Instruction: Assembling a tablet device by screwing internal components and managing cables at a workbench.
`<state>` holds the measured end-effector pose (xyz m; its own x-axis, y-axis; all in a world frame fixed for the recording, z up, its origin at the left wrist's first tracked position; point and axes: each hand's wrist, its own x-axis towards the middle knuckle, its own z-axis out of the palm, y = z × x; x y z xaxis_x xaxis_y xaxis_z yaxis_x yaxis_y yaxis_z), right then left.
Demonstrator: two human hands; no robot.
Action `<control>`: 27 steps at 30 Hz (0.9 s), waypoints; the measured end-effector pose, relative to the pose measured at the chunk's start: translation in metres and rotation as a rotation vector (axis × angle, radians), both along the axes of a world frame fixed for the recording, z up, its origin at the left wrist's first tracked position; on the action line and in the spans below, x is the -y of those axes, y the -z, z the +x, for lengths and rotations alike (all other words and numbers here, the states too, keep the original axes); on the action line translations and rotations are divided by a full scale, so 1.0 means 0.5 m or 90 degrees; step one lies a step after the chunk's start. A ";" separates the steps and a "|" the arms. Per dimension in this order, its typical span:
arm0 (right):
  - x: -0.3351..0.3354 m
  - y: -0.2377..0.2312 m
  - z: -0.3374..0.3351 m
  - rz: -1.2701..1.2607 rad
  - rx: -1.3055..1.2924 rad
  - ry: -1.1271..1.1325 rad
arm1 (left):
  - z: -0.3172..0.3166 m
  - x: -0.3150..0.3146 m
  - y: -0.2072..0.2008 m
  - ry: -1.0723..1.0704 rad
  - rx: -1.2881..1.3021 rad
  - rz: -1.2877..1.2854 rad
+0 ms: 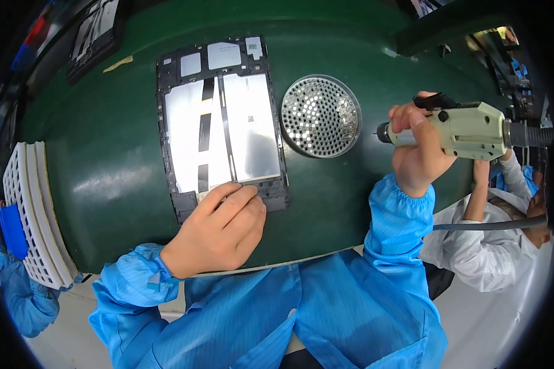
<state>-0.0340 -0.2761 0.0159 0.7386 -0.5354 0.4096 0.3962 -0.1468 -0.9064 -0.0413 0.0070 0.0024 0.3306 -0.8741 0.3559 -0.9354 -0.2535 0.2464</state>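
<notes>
An opened tablet (252, 141) lies on the green work table, showing its silver battery panels, black frame and a dark ribbon cable down the middle. Over its lower end rests my left hand (223, 230), fingers curled together; their tips and anything between them are hidden. My right hand (421, 144) is wrapped round a pale green electric screwdriver (477, 132) with a black lever, held level with its thin bit pointing left. Between the screwdriver and the tablet stands a round dish (321, 117) with a perforated metal plate; small shiny pieces sit in many of its holes.
Another opened device (95, 37) lies at the far left, near a yellowish strip (118, 64). White perforated trays (37, 209) stand at the left table edge with a blue piece (12, 230). At the right, a cable (492, 225) runs close to a person in white (483, 252).
</notes>
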 end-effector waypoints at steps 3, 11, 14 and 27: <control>-0.005 -0.001 -0.001 0.013 -0.002 -0.022 | 0.014 -0.012 -0.004 0.042 -0.007 0.029; 0.008 -0.029 -0.005 -0.016 -0.013 -0.248 | 0.053 0.019 0.013 -0.047 -0.075 0.001; 0.004 -0.044 0.014 -0.022 -0.082 -0.239 | 0.080 0.026 0.015 -0.084 -0.074 0.017; -0.081 -0.017 0.013 0.057 0.006 -0.282 | 0.106 0.016 0.020 -0.023 -0.133 0.012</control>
